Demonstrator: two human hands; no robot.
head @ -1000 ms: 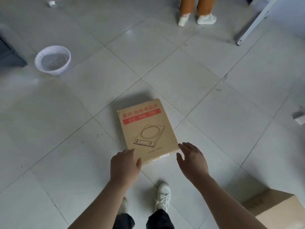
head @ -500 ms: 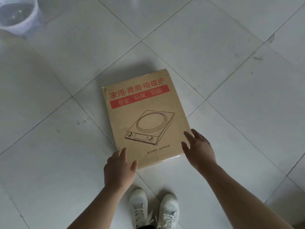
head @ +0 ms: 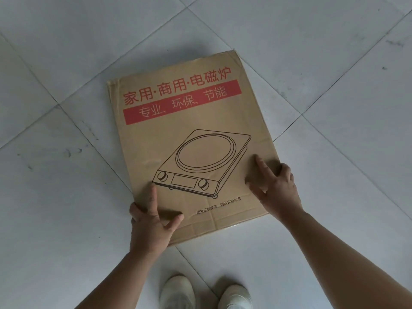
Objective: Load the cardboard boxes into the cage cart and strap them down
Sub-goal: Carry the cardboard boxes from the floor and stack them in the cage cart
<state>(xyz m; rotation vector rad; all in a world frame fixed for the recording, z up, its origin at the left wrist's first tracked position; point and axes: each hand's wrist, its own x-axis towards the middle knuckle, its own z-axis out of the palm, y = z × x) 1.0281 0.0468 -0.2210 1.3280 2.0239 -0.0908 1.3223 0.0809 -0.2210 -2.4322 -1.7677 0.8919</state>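
item: cardboard box [head: 189, 134], flat, printed face up with red lettering and a line drawing of a cooktop; lies on the tiled floor [head: 66, 208], just ahead of two white shoes [head: 178, 292].
left hand [head: 151, 228]: grips the near left corner, thumb and forefinger on top, other fingers curled over the edge.
right hand [head: 276, 188]: grips the near right edge likewise.

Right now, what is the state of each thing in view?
cardboard box: closed, flat on the floor, printed face up.
left hand: grips the box's near left edge.
right hand: grips the box's right edge, forefinger straight on top.
shoes: on the floor, apart from the box.
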